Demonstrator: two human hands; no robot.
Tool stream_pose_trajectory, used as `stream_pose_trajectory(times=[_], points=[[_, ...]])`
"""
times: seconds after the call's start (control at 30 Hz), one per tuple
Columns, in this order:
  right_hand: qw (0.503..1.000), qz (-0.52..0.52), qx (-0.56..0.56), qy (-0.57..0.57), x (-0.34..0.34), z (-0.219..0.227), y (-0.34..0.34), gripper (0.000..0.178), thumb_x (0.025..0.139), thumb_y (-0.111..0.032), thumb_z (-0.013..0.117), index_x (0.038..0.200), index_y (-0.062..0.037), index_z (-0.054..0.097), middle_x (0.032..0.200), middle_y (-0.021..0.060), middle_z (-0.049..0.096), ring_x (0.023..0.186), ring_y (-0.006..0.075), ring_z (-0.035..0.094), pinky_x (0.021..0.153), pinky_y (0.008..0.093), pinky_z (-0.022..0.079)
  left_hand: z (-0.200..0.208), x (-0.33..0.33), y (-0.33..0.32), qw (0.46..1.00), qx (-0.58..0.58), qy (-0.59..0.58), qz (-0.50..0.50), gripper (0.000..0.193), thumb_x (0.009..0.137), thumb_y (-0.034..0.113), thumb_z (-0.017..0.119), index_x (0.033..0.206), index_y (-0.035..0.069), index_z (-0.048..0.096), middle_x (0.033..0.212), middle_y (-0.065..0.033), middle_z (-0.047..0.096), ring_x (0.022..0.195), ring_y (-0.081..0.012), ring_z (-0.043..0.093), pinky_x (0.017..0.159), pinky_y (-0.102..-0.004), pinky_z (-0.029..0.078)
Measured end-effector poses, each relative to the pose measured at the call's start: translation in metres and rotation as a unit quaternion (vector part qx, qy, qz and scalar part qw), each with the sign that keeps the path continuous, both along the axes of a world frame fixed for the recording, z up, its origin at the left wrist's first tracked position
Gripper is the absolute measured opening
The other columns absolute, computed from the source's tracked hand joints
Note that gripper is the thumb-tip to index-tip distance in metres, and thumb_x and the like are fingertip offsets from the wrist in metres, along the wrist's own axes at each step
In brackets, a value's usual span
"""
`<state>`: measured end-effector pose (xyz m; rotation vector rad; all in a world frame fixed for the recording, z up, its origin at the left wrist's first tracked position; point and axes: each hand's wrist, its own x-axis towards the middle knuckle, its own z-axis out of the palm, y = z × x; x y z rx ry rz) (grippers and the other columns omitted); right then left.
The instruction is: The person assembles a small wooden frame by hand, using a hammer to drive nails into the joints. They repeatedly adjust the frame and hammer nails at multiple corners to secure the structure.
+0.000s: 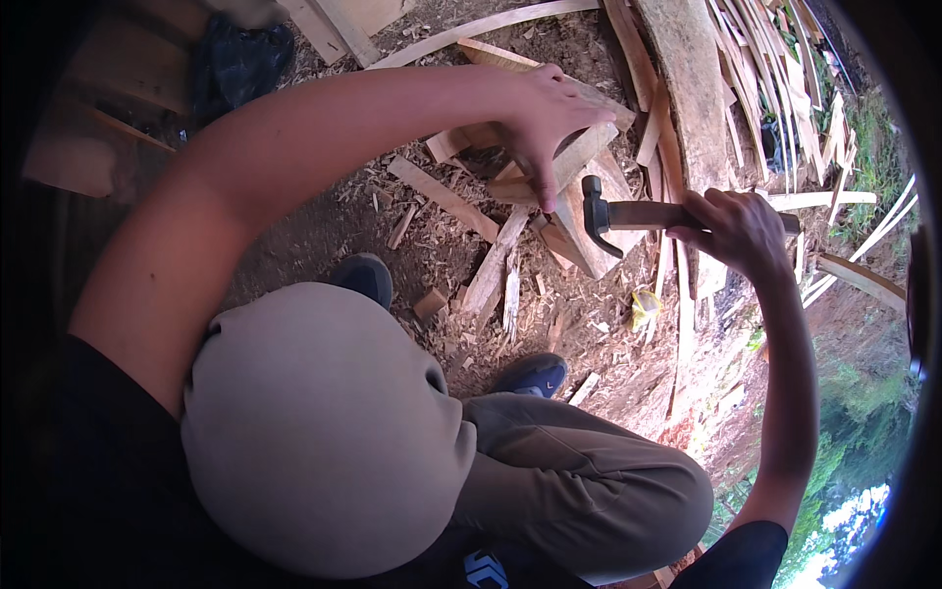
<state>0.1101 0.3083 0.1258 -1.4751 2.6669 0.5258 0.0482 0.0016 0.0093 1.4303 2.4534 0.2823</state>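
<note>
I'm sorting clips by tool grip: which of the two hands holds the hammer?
The right hand, closed around the hammer; the left hand, thumb and fingers spread wide, is at a wooden piece instead.

Chip-strewn dirt floor [329, 218]; sunlit greenery [849, 417]

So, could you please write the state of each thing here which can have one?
Left hand: spread over the wooden piece, thumb and fingers apart.
Right hand: grip closed around the hammer handle.
Hammer: held, claw curving toward the person.
Wooden piece: under the left hand.
Black plastic bag: crumpled.
Wood strips: lying loosely together.
Wood chips: scattered on the ground.
</note>
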Motion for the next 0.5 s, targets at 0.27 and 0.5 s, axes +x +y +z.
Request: stream_pose_trajectory(times=[0.27, 0.5], points=[[0.998, 0.041, 0.003, 0.042, -0.02, 0.014, -0.012, 0.041, 0.1, -0.062, 0.051, 0.09, -0.0236, 0.059, 0.059, -0.0046, 0.054, 0.043, 0.0088, 0.051, 0.034, 0.0239, 0.035, -0.002, -0.004, 0.002, 1.0, -0.016, 0.017, -0.003, 0.163, 0.045, 0.092, 0.076, 0.163, -0.001, 0.014, 0.158, -0.0242, 0.04, 0.148, -0.0324, 0.037, 0.121, -0.0454, 0.02], [0.984, 0.168, 0.039, 0.042, -0.001, 0.034, -0.022, 0.045, 0.098, -0.068, 0.05, 0.091, -0.0242, 0.06, 0.059, -0.0043, 0.054, 0.044, 0.0082, 0.05, 0.035, 0.022, 0.033, -0.005, -0.002, 0.0, 1.0, -0.026, 0.009, -0.013, 0.165, 0.043, 0.093, 0.076, 0.163, -0.001, 0.012, 0.161, -0.0248, 0.036, 0.152, -0.0321, 0.031, 0.122, -0.0501, 0.015]])
